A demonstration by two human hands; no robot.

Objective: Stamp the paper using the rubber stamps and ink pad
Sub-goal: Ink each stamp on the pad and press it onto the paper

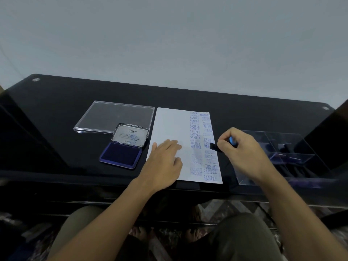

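At the right edge of the paper, right hand has fingers curled tight round a rubber stamp, black base over the printed columns; can't tell if it touches. Left hand lies flat, fingers straight, pinning the sheet. Reads as mid-stamping: next press needs a bare patch further left, probably a re-ink first at the open ink pad just left of the sheet.

glossy black table, clear plastic lid, matt paper
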